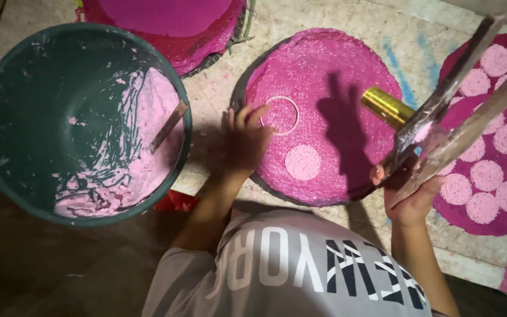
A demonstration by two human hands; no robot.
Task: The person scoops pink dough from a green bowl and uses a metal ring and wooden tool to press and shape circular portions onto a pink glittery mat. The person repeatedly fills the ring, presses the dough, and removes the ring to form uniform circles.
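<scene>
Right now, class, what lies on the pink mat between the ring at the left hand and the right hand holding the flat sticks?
In the head view, between the ring and the right hand: bare pink mat, one pale disc, a hand's shadow.

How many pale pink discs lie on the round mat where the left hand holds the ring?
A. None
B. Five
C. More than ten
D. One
D: the middle mat bears a single pale disc, just below the ring that the left hand touches.

Craft workshop, paste bucket (7, 88), pink mats (324, 88)
</scene>
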